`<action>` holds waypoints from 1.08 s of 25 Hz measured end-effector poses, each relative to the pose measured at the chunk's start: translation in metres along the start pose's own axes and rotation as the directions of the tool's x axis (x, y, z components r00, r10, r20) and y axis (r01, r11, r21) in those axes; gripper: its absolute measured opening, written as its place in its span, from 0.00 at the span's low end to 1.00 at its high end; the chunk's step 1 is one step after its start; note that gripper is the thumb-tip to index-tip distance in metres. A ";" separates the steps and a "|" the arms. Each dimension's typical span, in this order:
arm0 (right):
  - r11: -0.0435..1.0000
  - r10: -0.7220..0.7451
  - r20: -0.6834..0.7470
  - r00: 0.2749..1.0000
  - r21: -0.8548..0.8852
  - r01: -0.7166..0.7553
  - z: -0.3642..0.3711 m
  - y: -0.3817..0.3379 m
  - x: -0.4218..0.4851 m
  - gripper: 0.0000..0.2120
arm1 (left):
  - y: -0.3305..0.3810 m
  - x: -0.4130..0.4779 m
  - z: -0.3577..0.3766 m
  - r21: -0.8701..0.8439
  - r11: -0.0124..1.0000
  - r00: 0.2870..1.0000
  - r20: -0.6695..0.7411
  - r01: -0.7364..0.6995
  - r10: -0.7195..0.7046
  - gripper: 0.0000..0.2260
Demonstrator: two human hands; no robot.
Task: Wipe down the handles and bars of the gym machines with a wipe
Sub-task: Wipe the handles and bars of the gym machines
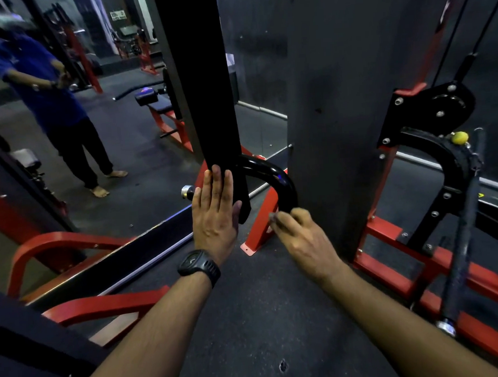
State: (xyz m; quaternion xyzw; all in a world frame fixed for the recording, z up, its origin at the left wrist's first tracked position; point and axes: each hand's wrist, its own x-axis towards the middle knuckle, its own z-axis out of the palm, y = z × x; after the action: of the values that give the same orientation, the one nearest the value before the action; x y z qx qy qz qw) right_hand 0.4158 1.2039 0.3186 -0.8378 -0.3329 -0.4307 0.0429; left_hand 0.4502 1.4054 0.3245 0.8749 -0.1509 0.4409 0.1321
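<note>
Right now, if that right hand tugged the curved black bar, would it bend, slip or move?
Probably stiff: the curved black bar looks like thick tube holding a smooth bend. Possibly slippery: its glossy finish catches the light above the right hand curled at its lower end. Unlikely to lift away: it looks built in, though its ends are hidden.

A: Floor (250, 319): dark speckled rubber matting. One small gouge (283, 365) towards its near edge.

B: What sits directly on it?

A: Mid-floor, a red foot plate (248, 250) lies flat and carries a slanted red strut. Towards the right edge, a red base frame (392, 270) of low rails rests along the matting.

B: Left edge?

A: A curved red bar (109, 306) sits low, just beside the dark skirting strip (115, 263) under the mirror.
</note>
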 end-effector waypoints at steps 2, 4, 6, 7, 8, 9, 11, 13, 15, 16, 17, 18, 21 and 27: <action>0.998 -0.015 -0.020 1.000 -0.058 0.014 -0.005 0.004 0.011 0.11 | 0.000 0.001 0.001 -0.013 1.000 1.000 0.015 0.010 -0.010 0.32; 0.983 -0.093 0.026 0.995 -0.154 0.096 -0.010 0.005 0.011 0.10 | -0.001 0.001 0.004 -0.036 0.999 1.000 0.013 0.008 -0.008 0.32; 0.978 -0.127 0.010 0.992 -0.167 0.126 -0.014 0.009 0.018 0.10 | -0.002 0.003 0.005 -0.028 1.000 1.000 -0.001 -0.010 0.010 0.32; 0.981 -0.110 -0.012 0.994 -0.160 0.107 -0.015 0.013 0.024 0.10 | -0.002 0.005 0.006 -0.028 1.000 1.000 -0.003 -0.011 0.010 0.32; 0.984 -0.093 -0.019 0.995 -0.156 0.089 -0.017 0.015 0.029 0.09 | -0.002 0.006 0.006 -0.034 0.999 1.000 0.002 -0.008 0.008 0.31; 0.984 -0.088 -0.015 0.996 -0.155 0.085 -0.021 0.016 0.030 0.09 | -0.002 0.007 0.006 -0.042 0.999 1.000 0.008 -0.007 0.007 0.31; 0.980 -0.127 0.010 0.992 -0.155 0.127 -0.023 0.017 0.027 0.08 | -0.005 0.006 0.009 -0.030 0.999 1.000 0.003 -0.020 0.020 0.31; 0.974 -0.187 0.007 0.982 -0.126 0.187 -0.027 0.018 0.036 0.07 | -0.006 0.007 0.011 -0.026 0.999 0.999 -0.016 -0.034 0.033 0.31; 0.944 -0.299 0.015 0.954 -0.142 0.298 -0.031 0.019 0.066 0.09 | -0.005 0.006 0.012 -0.053 0.997 0.998 -0.047 -0.048 0.046 0.31; 0.911 -0.368 0.041 0.929 -0.186 0.369 -0.030 0.019 0.085 0.12 | -0.005 0.005 0.012 -0.067 0.996 0.997 -0.064 -0.057 0.053 0.31; 0.866 -0.434 0.078 0.898 -0.238 0.439 -0.029 0.019 0.100 0.14 | -0.006 0.005 0.011 -0.079 0.995 0.996 -0.075 -0.063 0.057 0.30; 0.828 -0.472 0.118 0.874 -0.280 0.485 -0.029 0.019 0.107 0.15 | -0.007 0.005 0.011 -0.090 0.994 0.995 -0.081 -0.067 0.060 0.31; 0.853 -0.424 0.101 0.900 -0.291 0.434 -0.030 0.027 0.086 0.13 | -0.010 0.004 0.012 -0.093 0.992 0.994 -0.082 -0.080 0.073 0.31; 0.915 -0.291 0.099 0.952 -0.261 0.306 -0.033 0.021 0.092 0.15 | -0.008 0.004 0.015 -0.080 0.994 0.993 -0.098 -0.071 0.063 0.29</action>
State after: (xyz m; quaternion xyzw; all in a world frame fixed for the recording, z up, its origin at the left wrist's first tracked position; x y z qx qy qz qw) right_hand 0.4423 1.2239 0.4128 -0.7871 -0.3953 -0.4495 -0.1488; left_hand 0.4669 1.4067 0.3184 0.8409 -0.1921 0.4799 0.1606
